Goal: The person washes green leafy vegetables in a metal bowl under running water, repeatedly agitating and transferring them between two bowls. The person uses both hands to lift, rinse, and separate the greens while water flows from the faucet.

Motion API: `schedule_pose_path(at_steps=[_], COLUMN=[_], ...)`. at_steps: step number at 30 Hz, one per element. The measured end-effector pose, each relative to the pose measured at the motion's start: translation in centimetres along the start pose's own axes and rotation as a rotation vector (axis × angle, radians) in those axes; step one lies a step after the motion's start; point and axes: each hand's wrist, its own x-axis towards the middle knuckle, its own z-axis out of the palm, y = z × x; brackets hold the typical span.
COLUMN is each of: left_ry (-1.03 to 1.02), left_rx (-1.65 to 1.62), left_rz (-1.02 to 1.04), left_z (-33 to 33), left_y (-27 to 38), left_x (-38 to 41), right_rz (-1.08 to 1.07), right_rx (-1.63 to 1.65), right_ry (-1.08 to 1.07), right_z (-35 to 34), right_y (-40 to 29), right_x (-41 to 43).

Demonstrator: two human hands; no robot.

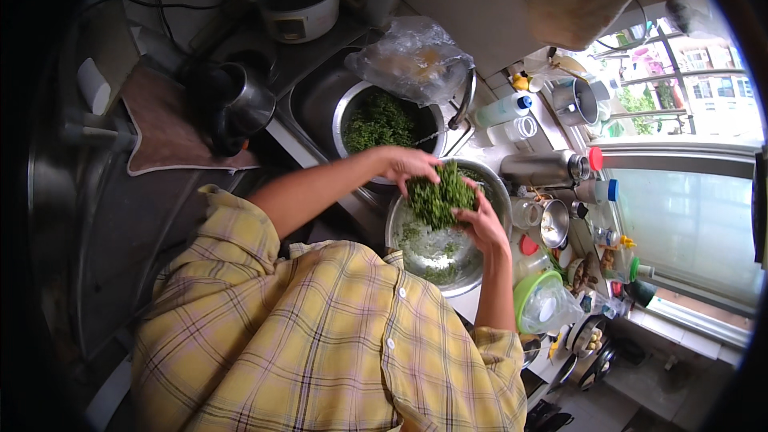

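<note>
A clump of small wet green leaves is held between both hands over a wide steel bowl. My left hand reaches in from the left and grips the clump's upper left side; it is slightly blurred. My right hand cups the right side, its fingers spread around the leaves. The bowl below holds water with loose green bits. Behind it, in the steel sink, stands a second steel bowl with more greens. A thin stream of water falls there beside the curved faucet.
A clear plastic bag lies over the sink's back edge. At the left stand a steel kettle and a brown cloth. Bottles, a steel flask and a green-rimmed basin crowd the right side by the window.
</note>
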Motion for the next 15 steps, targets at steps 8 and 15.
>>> schedule_pose_path(at_steps=[8, 15], left_ry=[0.359, 0.575], left_rx=[0.281, 0.929], left_rz=[0.076, 0.114], left_z=[-10.8, -17.8], left_y=[1.3, -4.0], left_x=[-3.3, 3.5], right_rz=[-0.501, -0.358], right_rx=[-0.332, -1.218], right_ry=[0.059, 0.229], right_z=[6.8, 11.3], right_y=[1.1, -1.0], right_x=[15.9, 22.5])
